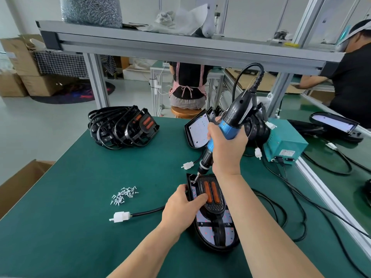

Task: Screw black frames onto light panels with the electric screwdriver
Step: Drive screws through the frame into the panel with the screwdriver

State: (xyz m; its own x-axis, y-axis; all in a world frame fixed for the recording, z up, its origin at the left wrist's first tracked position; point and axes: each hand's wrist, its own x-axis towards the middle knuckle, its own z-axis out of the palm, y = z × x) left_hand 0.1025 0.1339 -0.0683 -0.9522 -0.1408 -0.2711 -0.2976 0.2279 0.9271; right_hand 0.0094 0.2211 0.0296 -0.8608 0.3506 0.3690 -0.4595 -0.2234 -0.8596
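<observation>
Gripping light panel, left hand; black frame inside; screwdriver at corner.

Your left hand: bare, back and thumb in view, knuckles plain. Your right hand: bare too, back and wrist in view, faint crease lines across wrist. Your left forearm: bare along whole visible length, leaves frame between 6 and 7 o'clock. Your right forearm: bare likewise, looms wider through lens, leaves frame near 5 o'clock. Both wrists bare. Sleeves, upper arms, rest of you: out of frame. Fingernails too small to judge.
</observation>
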